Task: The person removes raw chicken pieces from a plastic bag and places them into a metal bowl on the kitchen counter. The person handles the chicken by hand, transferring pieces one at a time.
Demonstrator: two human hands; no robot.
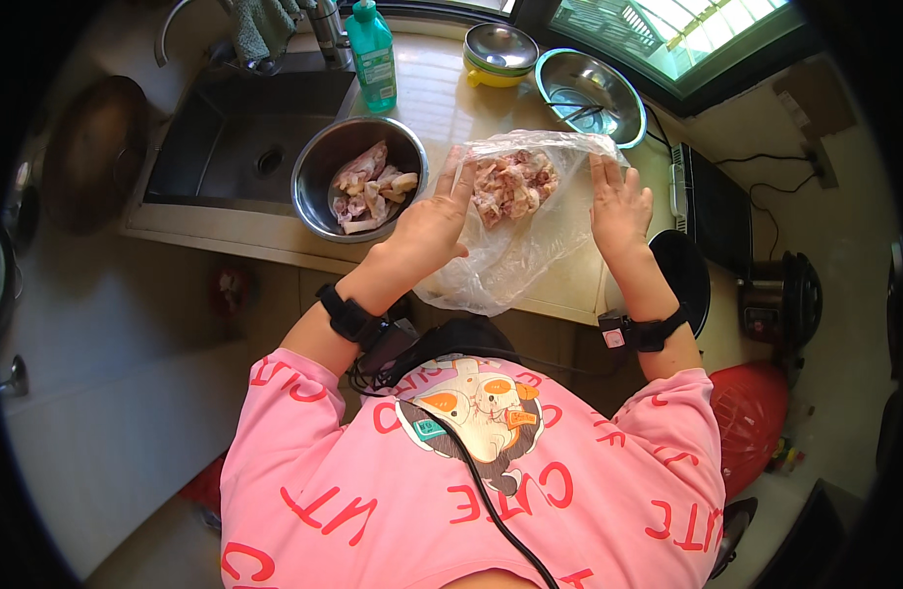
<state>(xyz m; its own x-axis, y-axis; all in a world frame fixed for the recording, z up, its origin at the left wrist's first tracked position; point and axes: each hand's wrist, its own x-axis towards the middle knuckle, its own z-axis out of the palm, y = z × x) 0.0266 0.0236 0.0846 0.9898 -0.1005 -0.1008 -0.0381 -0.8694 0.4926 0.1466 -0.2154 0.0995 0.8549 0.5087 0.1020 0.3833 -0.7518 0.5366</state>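
Between left hand [437, 221] and right hand [623, 208], fingers outstretched, a crinkled clear bag [501, 263] holds pale pink meat [515, 187].

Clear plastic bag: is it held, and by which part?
The bag is held near its far edge, left hand at left, right hand at right.

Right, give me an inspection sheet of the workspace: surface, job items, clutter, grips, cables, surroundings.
Surface: pale countertop; wetness cannot be told.
Job items: clear bag near the front edge, raw meat in it; metal bowl to its left, meat pieces inside.
Clutter: green bottle, stacked bowls and teal-rimmed bowl toward the back.
Grips: left grip at the bag's left side, right grip at its upper right; whether they pinch is unclear.
Cables: black cable down the pink shirt; black wires at right.
Surroundings: sink at left, window at upper right.
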